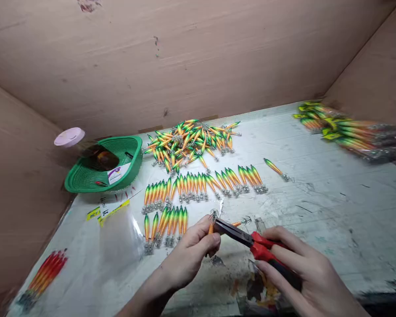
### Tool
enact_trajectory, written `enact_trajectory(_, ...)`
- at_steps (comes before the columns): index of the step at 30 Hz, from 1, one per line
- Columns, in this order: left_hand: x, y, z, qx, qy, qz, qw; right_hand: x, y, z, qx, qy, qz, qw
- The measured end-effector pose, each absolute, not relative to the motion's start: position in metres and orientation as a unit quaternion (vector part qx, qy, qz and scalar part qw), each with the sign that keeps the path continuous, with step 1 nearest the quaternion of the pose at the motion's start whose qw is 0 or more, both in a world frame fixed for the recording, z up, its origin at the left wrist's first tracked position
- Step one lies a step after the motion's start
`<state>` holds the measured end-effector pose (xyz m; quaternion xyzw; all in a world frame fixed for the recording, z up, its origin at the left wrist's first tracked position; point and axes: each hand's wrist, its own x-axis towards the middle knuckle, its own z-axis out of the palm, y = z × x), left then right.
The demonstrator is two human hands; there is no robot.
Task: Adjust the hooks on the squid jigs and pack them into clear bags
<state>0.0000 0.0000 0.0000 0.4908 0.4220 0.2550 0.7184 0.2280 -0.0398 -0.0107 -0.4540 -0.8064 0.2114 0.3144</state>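
Between the thumb and fingers of my left hand (198, 242) is an orange fishing lure (211, 227), held upright with its crown of metal hooks at the top. My right hand (300, 268) grips a pair of pliers (260, 246) with red and black handles. The jaws touch the lure close below its hooks. Another lure (241, 222) lies just behind the pliers, partly hidden by them. Beyond my hands, green, yellow and orange lures stand out in rows (191, 185), hooks toward me. A shorter row (166, 224) lies left of my left hand.
A heap of lures (188, 143) lies at the back. At left is a green basket (137, 154) with a pink-lidded jar (102, 156); clear bags (120, 233) and red lures (48, 275) lie nearer. Packed lures (359, 134) sit far right, a single lure (273, 166) inward. Cardboard walls (198, 57) surround the table.
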Motion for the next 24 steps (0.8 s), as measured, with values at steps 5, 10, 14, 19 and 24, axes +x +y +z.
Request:
enact_trajectory(5,-0.0027,-0.0006,0.0019,0.535,0.449,0.239,0.674,0.2293,-0.0418,-0.0114,-0.446,-0.807,0.230,0.309)
enact_trajectory(10,-0.0038,0.0018,0.0067,0.568,0.448,0.229,0.651,0.2318,-0.0398,-0.0106,-0.441,-0.807,0.251,0.301)
enact_trajectory(14,-0.0040,0.0031,0.0085,0.594,0.445,0.225,0.631,0.2343,-0.0397,-0.0091,-0.436,-0.815,0.250,0.289)
enact_trajectory(19,-0.0039,0.0028,0.0060,0.618,0.450,0.223,0.605,0.2356,-0.0414,-0.0089,-0.439,-0.817,0.247,0.279)
enact_trajectory(24,-0.0036,0.0025,0.0060,0.626,0.450,0.221,0.598,0.2352,-0.0403,-0.0094,-0.437,-0.818,0.248,0.279)
